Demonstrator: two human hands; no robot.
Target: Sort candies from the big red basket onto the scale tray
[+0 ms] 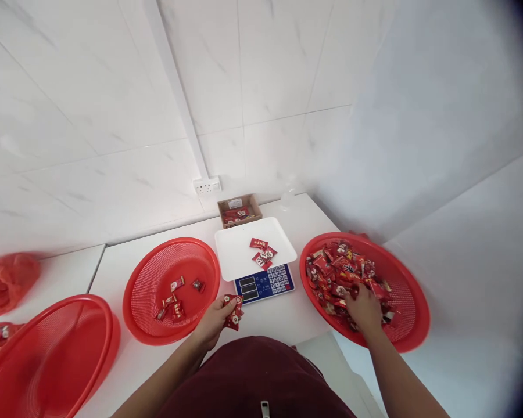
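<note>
My left hand (213, 321) is closed on a small red packet (232, 312) printed with pale flowers, just in front of the scale. My right hand (366, 312) reaches into the right red basket (407, 316), its fingers bent down among a heap of wrapped candies (331, 273). What those fingertips grip is hidden in the heap. Between my hands stands a digital scale (265, 284) with a white pan (235, 255). A few red wrapped candies (264, 253) lie on the pan. Several more candies (177, 310) lie in the left red basket (196, 252).
Behind the scale, a small cardboard box (240, 212) holds red packets. Another large red basket (47, 354) stands at the lower left, near a red plastic bag (13, 281). The white table (261, 325) meets a tiled wall (135, 116) with a socket (207, 186).
</note>
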